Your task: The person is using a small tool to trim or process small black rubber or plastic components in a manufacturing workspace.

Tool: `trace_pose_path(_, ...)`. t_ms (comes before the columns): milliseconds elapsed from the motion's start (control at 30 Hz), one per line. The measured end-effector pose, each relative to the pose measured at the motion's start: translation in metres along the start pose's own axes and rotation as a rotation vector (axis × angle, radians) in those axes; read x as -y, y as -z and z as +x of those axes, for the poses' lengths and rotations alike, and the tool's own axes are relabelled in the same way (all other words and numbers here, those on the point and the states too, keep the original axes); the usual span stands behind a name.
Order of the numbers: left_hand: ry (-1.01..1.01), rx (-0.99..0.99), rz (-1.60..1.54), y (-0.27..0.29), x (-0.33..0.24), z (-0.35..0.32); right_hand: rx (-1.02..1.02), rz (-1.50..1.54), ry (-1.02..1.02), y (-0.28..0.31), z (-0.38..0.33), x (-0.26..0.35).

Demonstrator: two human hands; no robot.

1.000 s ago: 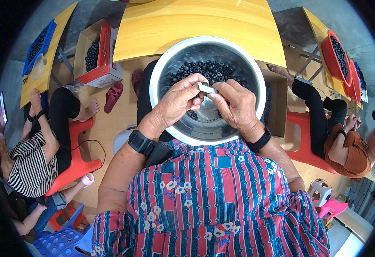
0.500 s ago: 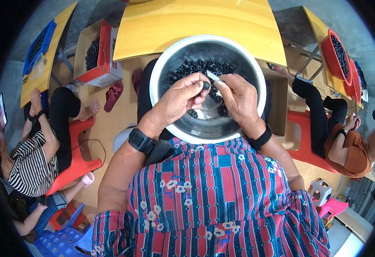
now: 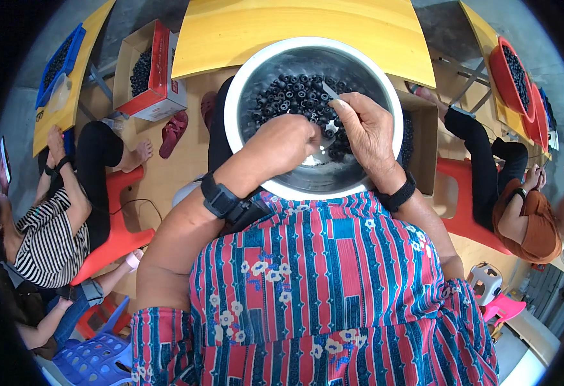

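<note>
A wide metal basin (image 3: 234, 119) with a pale rim sits at my lap, holding many small black round parts (image 3: 291, 90), several showing a ring-shaped opening. Above its right side, my right hand (image 3: 367, 125) is closed around a thin, pale blade-like tool (image 3: 329, 91) that points up and left. My left hand (image 3: 288, 145) reaches down into the basin, over the black parts near its middle. Motion blurs its fingers, and whether they hold anything is hidden. Dark bands circle both of my wrists.
Beyond the basin stands a yellow table (image 3: 301, 32). Cardboard boxes with black parts are at the left (image 3: 159, 71) and beside my right knee (image 3: 422, 135). Two people sit on red chairs at either side, near a blue tray (image 3: 60, 67) and red basins (image 3: 510, 80). Slippers (image 3: 174, 134) lie on the floor.
My left hand has turned and dropped into the basin; the black part seen in its fingers is no longer visible. My right hand has shifted slightly up and right with the tool.
</note>
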State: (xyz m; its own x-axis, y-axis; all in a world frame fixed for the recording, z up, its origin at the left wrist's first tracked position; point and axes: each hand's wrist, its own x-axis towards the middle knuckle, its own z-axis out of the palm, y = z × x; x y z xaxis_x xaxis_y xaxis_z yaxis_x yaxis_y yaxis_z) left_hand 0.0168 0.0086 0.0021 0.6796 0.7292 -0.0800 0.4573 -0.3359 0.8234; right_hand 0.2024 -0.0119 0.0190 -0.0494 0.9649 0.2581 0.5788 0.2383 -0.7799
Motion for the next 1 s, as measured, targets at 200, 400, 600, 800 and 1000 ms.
trace_pose_path(200,0.053,0.057,0.545,0.002,-0.003,-0.007,0.012,-0.007,0.034,0.001,-0.001,-0.001)
trace_pose_path(400,0.168,0.274,0.609,0.001,0.002,-0.004,0.020,0.004,0.037,-0.001,-0.001,-0.001)
trace_pose_path(600,0.189,0.249,0.526,0.000,0.003,-0.003,0.032,-0.003,-0.013,0.001,-0.001,0.002)
trace_pose_path(800,0.130,-0.190,-0.201,0.016,0.008,-0.001,0.059,0.230,-0.031,0.006,-0.001,-0.005)
trace_pose_path(1000,0.251,-0.166,-0.912,0.021,0.007,-0.004,0.111,0.320,-0.038,0.005,-0.001,0.000)
